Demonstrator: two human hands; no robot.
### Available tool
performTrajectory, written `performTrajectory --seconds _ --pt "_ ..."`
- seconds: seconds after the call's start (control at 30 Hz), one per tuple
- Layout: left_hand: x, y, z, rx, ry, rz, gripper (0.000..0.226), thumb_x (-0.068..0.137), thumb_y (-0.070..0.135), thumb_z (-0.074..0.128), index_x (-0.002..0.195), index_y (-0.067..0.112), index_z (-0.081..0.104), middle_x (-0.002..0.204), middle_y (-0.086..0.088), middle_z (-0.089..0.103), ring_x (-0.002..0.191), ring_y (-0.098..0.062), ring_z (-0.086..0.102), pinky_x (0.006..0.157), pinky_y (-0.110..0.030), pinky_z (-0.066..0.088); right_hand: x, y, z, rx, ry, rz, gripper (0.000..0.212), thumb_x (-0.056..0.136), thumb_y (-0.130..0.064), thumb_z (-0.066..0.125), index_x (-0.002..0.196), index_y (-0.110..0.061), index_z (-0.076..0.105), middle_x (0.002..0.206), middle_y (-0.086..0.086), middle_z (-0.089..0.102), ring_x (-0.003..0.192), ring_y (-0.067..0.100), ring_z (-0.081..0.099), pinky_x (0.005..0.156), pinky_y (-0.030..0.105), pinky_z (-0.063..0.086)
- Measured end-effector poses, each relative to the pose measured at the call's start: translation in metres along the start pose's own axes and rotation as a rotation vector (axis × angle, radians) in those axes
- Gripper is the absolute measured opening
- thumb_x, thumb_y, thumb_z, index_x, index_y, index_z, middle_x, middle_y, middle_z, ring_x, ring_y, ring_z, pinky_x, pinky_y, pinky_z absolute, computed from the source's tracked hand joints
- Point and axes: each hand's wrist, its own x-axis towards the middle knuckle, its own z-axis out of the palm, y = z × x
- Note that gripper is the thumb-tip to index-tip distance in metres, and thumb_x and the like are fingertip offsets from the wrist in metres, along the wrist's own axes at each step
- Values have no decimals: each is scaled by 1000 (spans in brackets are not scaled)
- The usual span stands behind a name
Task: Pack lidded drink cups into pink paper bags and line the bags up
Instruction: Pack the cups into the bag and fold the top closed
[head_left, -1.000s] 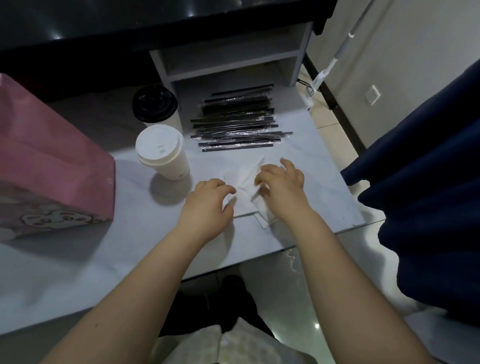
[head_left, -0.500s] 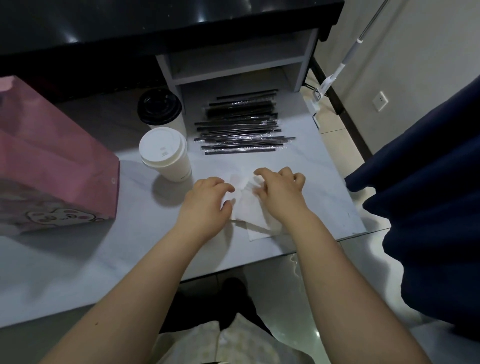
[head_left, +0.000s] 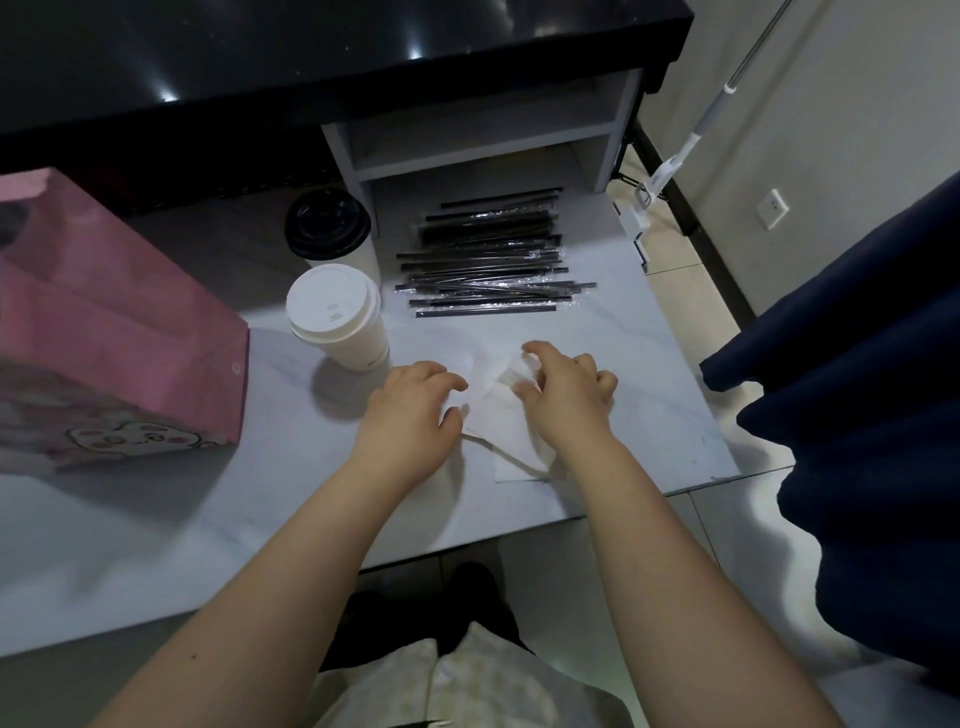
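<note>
White paper napkin (head_left: 511, 434) just right of white-lidded paper cup (head_left: 337, 317), our right hand (head_left: 566, 397) pinching its crumpled top, our left hand (head_left: 410, 415) gripping its left edge, pink paper bag (head_left: 119, 338) left of cup

No legible word, brand or number anywhere in view.

- Pink paper bag (head_left: 119, 332): cartoon animal face printed low on the front panel. It is a drawing only, with no lettering to read.
- White cup lid (head_left: 332, 306): small embossed marks beside the sip hole, too fine to read.
- Black cup lid (head_left: 327, 223): moulded relief on top, unreadable.
- Straw wrappers (head_left: 488, 270): clear film over dark straws, any print unreadable.
</note>
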Motion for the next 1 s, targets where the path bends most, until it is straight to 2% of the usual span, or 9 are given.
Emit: performTrajectory --seconds 0.07,0.17,0.3,0.4,0.53,0.67,0.8,0.9,1.0 --pt "0 0 0 2 2 5 34 90 20 56 123 22 63 133 1 54 125 -25 44 101 -41 39 5 -2 -3 -2 -31 -3 28 91 -43 58 119 -43 54 84 -18 47 88 11 16 86 36 26" --pt "0 1 2 7 5 14 34 90 20 56 123 22 63 132 1 54 124 -24 44 99 -40 40 12 -6 -6 -31 -113 74 28 87 -56 57 111 -43 50 104 -7 58 111 24 38 90 38 29" --pt "5 4 5 55 -14 16 37 90 21 53 127 24 60 134 3 52 126 -23 41 99 -38 38 13 -9 -3 -44 -130 142 21 86 -54 59 98 -41 47 108 -3 55 110 30 38 88 39 29" --pt "9 6 7 98 -31 31 40 90 21 51 129 25 58 135 3 51 127 -23 40 98 -37 36 7 -10 -2 0 -47 111 20 85 -53 63 88 -39 49 99 -8 53 102 26 34 83 35 26" --pt "9 6 10 89 -23 40 39 90 22 52 129 25 57 135 2 52 126 -24 41 99 -38 37 -4 -9 0 -118 153 -154 19 82 -42 71 81 -32 55 88 -12 54 100 20 41 76 32 15" --pt "8 6 11 54 10 46 39 89 20 54 128 24 59 133 2 53 125 -24 42 100 -39 36 -16 -5 7 -139 347 -299 22 72 -27 82 74 -23 60 103 -1 56 102 20 30 78 41 33" --pt "9 7 8 33 41 53 38 89 18 56 127 22 61 131 1 55 124 -25 44 101 -40 37 -19 -2 8 -86 334 -363 20 78 -16 77 80 -20 58 91 -8 61 103 17 30 84 42 32" --pt "11 8 3 31 67 60 37 90 17 56 126 21 61 131 1 55 123 -25 44 101 -39 37 -23 -6 0 1 359 -403 24 75 -7 78 90 -15 61 78 -19 43 94 18 32 78 40 37" --pt "11 11 -6 13 114 71 38 88 14 58 125 20 63 130 0 56 123 -26 46 99 -39 38 -19 -7 -11 50 125 -420 22 83 -10 71 103 -13 61 91 -3 62 93 25 51 79 35 39"
